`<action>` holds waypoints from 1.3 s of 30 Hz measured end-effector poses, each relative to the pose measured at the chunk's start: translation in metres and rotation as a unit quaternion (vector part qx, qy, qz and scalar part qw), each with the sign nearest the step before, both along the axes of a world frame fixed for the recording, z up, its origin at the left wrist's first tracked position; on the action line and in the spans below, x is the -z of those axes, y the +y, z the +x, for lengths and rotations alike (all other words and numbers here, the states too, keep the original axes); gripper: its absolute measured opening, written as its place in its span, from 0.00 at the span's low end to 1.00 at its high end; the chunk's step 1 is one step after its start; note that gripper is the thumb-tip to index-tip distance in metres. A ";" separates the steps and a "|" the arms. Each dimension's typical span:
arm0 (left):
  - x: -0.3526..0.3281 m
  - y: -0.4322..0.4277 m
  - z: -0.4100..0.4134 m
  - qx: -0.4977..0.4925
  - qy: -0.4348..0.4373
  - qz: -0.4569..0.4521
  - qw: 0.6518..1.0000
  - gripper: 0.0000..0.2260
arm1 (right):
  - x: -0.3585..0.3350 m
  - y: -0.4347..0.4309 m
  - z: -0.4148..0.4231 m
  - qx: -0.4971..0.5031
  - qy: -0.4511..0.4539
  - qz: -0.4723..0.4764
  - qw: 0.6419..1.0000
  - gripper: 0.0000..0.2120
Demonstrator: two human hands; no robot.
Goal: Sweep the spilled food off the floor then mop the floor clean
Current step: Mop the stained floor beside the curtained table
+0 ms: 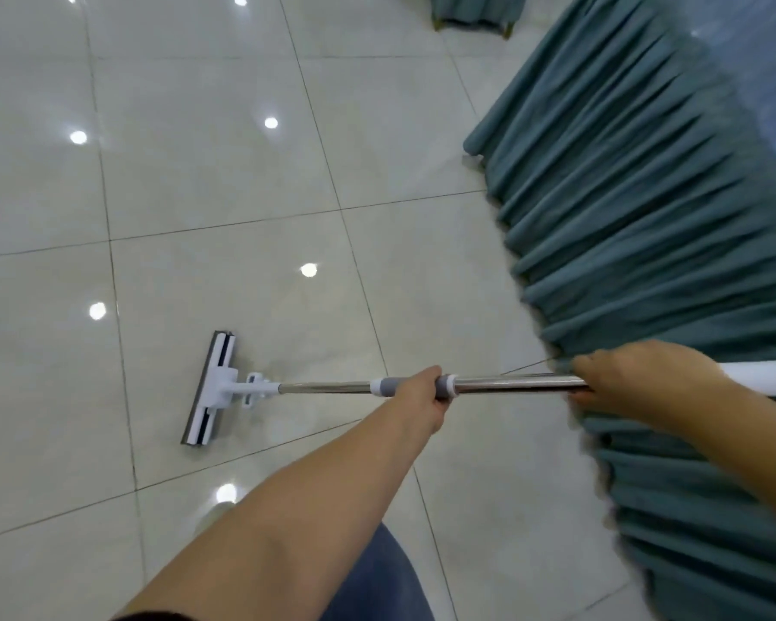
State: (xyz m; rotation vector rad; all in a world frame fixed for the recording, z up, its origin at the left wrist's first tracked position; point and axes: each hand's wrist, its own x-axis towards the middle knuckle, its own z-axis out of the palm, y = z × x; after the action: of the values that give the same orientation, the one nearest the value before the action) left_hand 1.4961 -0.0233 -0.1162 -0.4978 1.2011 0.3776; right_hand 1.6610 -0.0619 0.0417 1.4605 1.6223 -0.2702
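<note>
A flat white mop head (211,387) lies on the glossy beige tiled floor (225,181), left of centre. Its steel pole (511,382) runs rightwards to a white upper section at the frame's right edge. My left hand (424,394) grips the pole at its grey collar, with my forearm reaching in from the bottom. My right hand (637,380) grips the pole farther up, to the right. No spilled food shows on the tiles around the mop head.
A pleated teal table skirt (646,208) hangs along the whole right side, close behind my right hand. A second teal-skirted piece (476,11) stands at the top edge. My blue-clad leg (377,584) shows at the bottom. Ceiling lights reflect in the tiles.
</note>
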 end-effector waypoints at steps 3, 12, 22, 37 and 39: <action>-0.003 -0.001 -0.016 -0.013 0.008 0.017 1.000 0.23 | -0.007 0.008 -0.020 -0.017 0.008 -0.003 1.000 0.13; 0.025 0.022 -0.175 -0.133 0.046 0.032 0.990 0.22 | 0.031 0.062 -0.171 -0.140 0.062 0.002 0.988 0.13; 0.077 -0.009 -0.452 -0.251 0.177 0.041 0.951 0.21 | 0.111 0.073 -0.441 -0.233 0.184 -0.026 0.955 0.16; 0.118 -0.084 -0.591 -0.282 0.234 0.018 0.930 0.05 | 0.161 0.008 -0.577 -0.267 0.224 -0.092 0.933 0.11; 0.114 -0.082 -0.567 -0.278 0.228 0.026 0.933 0.08 | 0.157 0.009 -0.553 -0.263 0.223 -0.092 0.934 0.11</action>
State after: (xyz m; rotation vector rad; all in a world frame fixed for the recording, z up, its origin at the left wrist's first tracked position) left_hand 0.9289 -0.1052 -0.2297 -0.7293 1.4807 1.0525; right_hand 1.1084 -0.0525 -0.1157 0.8087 2.2182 -0.4520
